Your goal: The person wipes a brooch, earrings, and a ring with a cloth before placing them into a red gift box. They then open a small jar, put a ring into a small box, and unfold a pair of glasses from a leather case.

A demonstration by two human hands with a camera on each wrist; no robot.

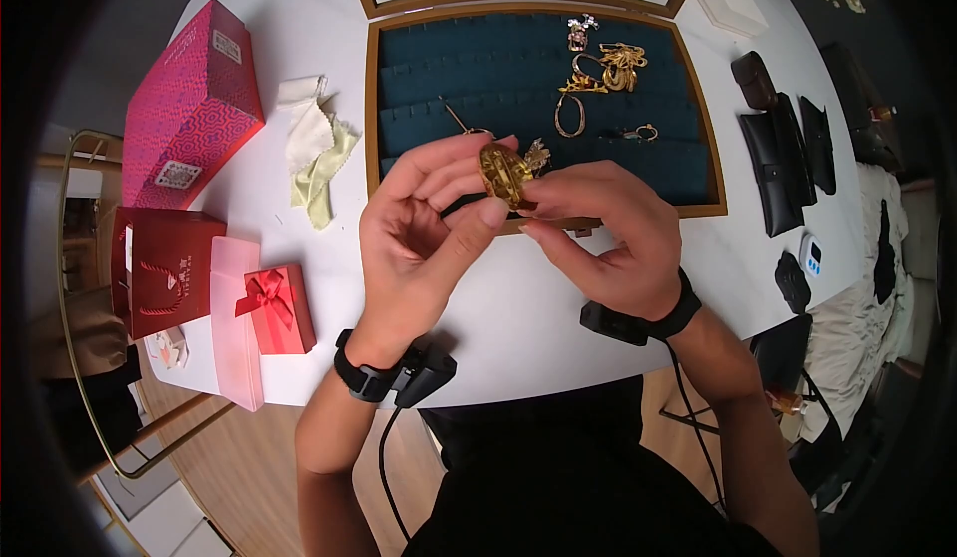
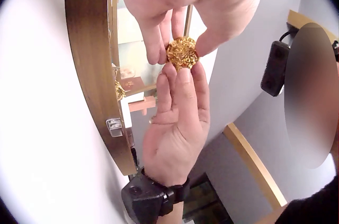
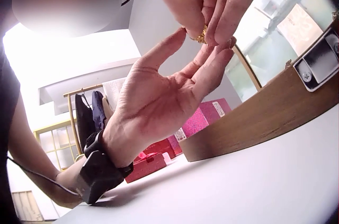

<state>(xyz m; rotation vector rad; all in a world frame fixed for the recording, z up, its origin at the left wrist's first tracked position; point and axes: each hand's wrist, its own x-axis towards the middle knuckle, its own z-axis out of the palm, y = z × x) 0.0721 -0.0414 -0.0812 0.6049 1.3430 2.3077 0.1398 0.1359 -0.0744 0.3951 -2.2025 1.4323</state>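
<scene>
Well, I see both hands busy: the left hand [image 1: 419, 233] and right hand [image 1: 623, 233] pinch a round gold ornament [image 1: 504, 175] between them, raised at the six o'clock edge of the jewellery case [image 1: 449, 74]; a red gift box [image 1: 287, 313] sits toward eight o'clock.

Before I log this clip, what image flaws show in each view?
Head view: fisheye distortion, the white table curving at its edges, corners black; left wrist: the wooden jewelry box bowed, table overexposed, a blurred oval at right, though the gold jewelry piece looks legible; right wrist: background blown out at left, another blurred oval, soft shadow beside the black wrist camera.
</scene>
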